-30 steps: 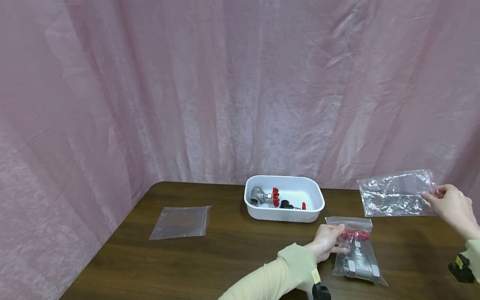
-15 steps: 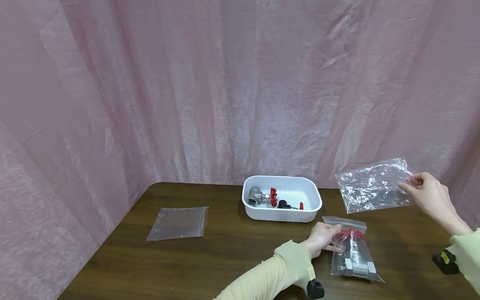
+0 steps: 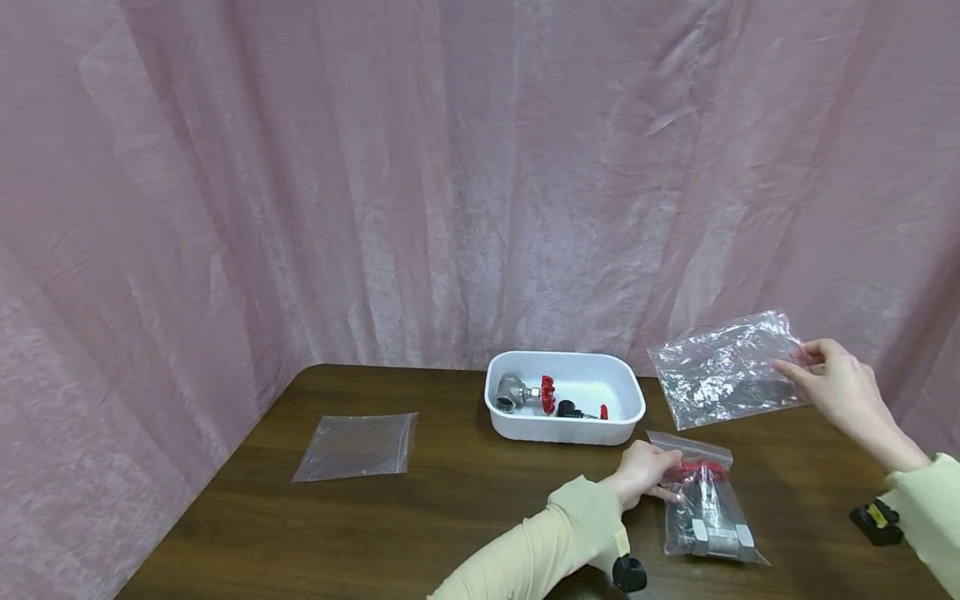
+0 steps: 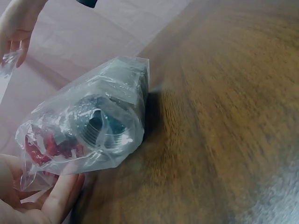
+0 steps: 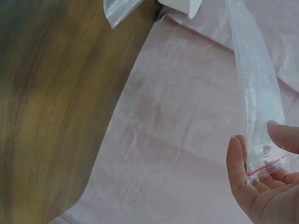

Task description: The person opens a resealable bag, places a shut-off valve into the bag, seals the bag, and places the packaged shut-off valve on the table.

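My left hand (image 3: 641, 473) grips the upper left edge of a clear zip bag (image 3: 677, 533) that lies on the table. Inside that bag is a metal valve (image 3: 722, 537) with a red handwheel; its threaded opening (image 4: 105, 126) faces the left wrist view, where the fingers (image 4: 58, 198) sit beside the handwheel. Raised at the right, my right hand (image 3: 843, 390) pinches the end of a second clear zip bag (image 3: 723, 375), which looks flat, between thumb and fingers. The right wrist view shows a red line along the bag's (image 5: 257, 93) zip, close to the fingers.
A white tray (image 3: 566, 429) stands at the table's back edge. It holds a metal valve (image 3: 512, 392) with a red handwheel (image 3: 548, 394) and a smaller black piece (image 3: 567, 408) with a red tip. Another flat clear bag (image 3: 356, 447) lies at the left on the wooden table (image 3: 337, 533).
My right hand has lifted the flat bag and carried it left, above the bagged valve. My left hand has kept its grip on the bagged valve, almost still.
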The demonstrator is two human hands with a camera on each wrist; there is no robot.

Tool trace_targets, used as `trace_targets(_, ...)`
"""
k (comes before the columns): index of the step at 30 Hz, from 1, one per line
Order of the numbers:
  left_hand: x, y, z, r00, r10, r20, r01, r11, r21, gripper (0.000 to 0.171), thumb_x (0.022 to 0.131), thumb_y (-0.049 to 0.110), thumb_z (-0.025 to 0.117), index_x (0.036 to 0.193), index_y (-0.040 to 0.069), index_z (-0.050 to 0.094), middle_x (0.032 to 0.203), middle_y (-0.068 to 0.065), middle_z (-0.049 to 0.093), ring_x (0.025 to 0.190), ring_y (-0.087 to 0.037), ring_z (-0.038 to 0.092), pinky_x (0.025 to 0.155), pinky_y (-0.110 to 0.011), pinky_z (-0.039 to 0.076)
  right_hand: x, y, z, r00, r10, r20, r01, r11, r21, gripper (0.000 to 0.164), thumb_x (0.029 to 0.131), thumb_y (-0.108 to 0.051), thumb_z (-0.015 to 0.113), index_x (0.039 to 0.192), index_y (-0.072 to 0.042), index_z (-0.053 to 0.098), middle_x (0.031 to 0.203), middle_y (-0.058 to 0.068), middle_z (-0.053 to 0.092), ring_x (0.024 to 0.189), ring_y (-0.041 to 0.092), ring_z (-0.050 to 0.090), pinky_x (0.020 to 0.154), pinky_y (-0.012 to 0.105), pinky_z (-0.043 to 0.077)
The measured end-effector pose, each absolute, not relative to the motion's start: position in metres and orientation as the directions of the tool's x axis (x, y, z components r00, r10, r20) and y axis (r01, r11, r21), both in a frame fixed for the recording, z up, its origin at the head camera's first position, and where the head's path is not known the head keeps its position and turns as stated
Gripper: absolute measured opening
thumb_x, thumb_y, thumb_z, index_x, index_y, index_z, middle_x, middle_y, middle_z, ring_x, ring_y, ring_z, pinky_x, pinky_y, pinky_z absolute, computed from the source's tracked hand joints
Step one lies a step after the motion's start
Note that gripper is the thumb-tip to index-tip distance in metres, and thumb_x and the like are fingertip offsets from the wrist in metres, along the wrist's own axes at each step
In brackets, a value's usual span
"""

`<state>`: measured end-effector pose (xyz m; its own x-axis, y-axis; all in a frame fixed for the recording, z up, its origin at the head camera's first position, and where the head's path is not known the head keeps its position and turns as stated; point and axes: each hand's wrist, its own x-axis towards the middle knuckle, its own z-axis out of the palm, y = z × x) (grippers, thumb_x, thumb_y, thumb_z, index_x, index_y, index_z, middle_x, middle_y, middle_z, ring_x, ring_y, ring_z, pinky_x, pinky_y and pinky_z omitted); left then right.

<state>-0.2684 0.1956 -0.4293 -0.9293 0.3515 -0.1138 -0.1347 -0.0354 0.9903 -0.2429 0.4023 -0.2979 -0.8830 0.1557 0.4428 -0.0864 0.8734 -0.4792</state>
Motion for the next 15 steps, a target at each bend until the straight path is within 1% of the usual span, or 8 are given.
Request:
trace_targets(5, -0.268, 0.196, -0.425, -0.94, 0.331, -0.084, -0.07, 0.055, 0.996, 0.025, 0.084, 0.006, 0.062, 0.064, -0.009, 0.061, 0.061, -0.003, 0.051, 0.054, -0.031, 0.061, 0.044, -0.03, 0.049, -0.244, 0.395, -0.298, -0.881, 0.149, 0.45, -0.105, 0.864, -0.492, 0.049, 0.089, -0.029, 0.058, 0.107, 0.015, 0.043, 0.1, 0.035, 0.049, 0.09, 0.049, 0.049, 0.069, 0.054, 0.037)
trace_targets(7, -0.269, 0.196, -0.423, -0.953, 0.299, -0.047, 0.009, 0.183, 0.983, 0.024, 0.081, 0.011, 0.066, 0.064, -0.005, 0.065, 0.058, -0.002, 0.053, 0.053, -0.02, 0.061, 0.044, -0.026, 0.048, -0.245, 0.392, -0.298, -0.882, 0.149, 0.446, -0.108, 0.859, -0.501, 0.05, 0.09, -0.029, 0.057, 0.108, 0.016, 0.042, 0.101, 0.035, 0.048, 0.091, 0.049, 0.049, 0.07, 0.055, 0.037)
trace_targets(9, -0.27, 0.196, -0.422, -0.961, 0.275, -0.013, 0.07, 0.292, 0.954, 0.021, 0.078, 0.014, 0.068, 0.064, -0.001, 0.068, 0.057, 0.001, 0.056, 0.052, -0.009, 0.055, 0.046, -0.022, 0.045, -0.245, 0.39, -0.299, -0.884, 0.15, 0.444, -0.109, 0.855, -0.507, 0.052, 0.09, -0.029, 0.057, 0.11, 0.016, 0.041, 0.102, 0.036, 0.048, 0.091, 0.049, 0.049, 0.07, 0.055, 0.037)
trace_targets(11, -0.272, 0.196, -0.422, -0.965, 0.26, 0.025, 0.123, 0.37, 0.921, 0.018, 0.076, 0.017, 0.071, 0.064, 0.004, 0.07, 0.055, 0.005, 0.057, 0.051, -0.003, 0.049, 0.048, -0.018, 0.04, -0.245, 0.388, -0.299, -0.886, 0.149, 0.44, -0.11, 0.852, -0.511, 0.053, 0.09, -0.029, 0.057, 0.111, 0.016, 0.04, 0.103, 0.036, 0.047, 0.092, 0.049, 0.049, 0.071, 0.056, 0.037)
trace_targets(12, -0.273, 0.196, -0.422, -0.966, 0.253, 0.044, 0.145, 0.398, 0.906, 0.017, 0.075, 0.018, 0.072, 0.064, 0.005, 0.071, 0.054, 0.006, 0.058, 0.052, -0.002, 0.046, 0.048, -0.017, 0.037, -0.245, 0.387, -0.299, -0.886, 0.151, 0.438, -0.109, 0.851, -0.514, 0.053, 0.09, -0.029, 0.058, 0.111, 0.016, 0.04, 0.103, 0.036, 0.047, 0.092, 0.049, 0.049, 0.071, 0.056, 0.037)
trace_targets(15, -0.275, 0.195, -0.423, -0.961, 0.269, 0.07, 0.17, 0.371, 0.913, 0.016, 0.075, 0.018, 0.072, 0.065, 0.006, 0.072, 0.055, 0.006, 0.059, 0.053, 0.0, 0.047, 0.05, -0.016, 0.038, -0.245, 0.384, -0.298, -0.886, 0.156, 0.436, -0.107, 0.847, -0.521, 0.054, 0.09, -0.029, 0.058, 0.112, 0.016, 0.039, 0.103, 0.036, 0.047, 0.092, 0.049, 0.049, 0.07, 0.056, 0.037)
